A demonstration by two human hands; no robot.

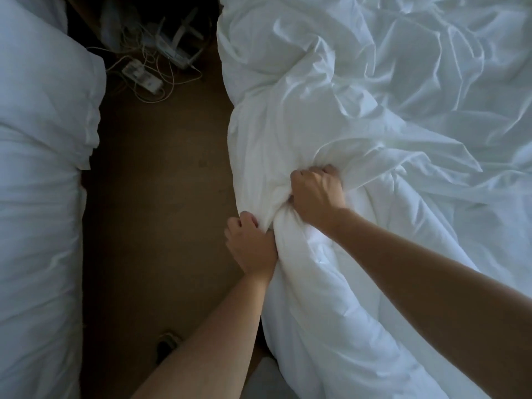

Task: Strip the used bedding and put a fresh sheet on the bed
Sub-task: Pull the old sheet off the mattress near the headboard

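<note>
Clutching duvet (pixel 359 116), left hand (pixel 252 249), right hand (pixel 316 195) bury fingers (pixel 326 170).

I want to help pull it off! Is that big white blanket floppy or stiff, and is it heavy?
Probably floppy: the white blanket lies in deep creases and bunches where the right hand and left hand grip it. It looks puffy, so likely light for its size but bulky. It would probably sag and drag when lifted.
</note>
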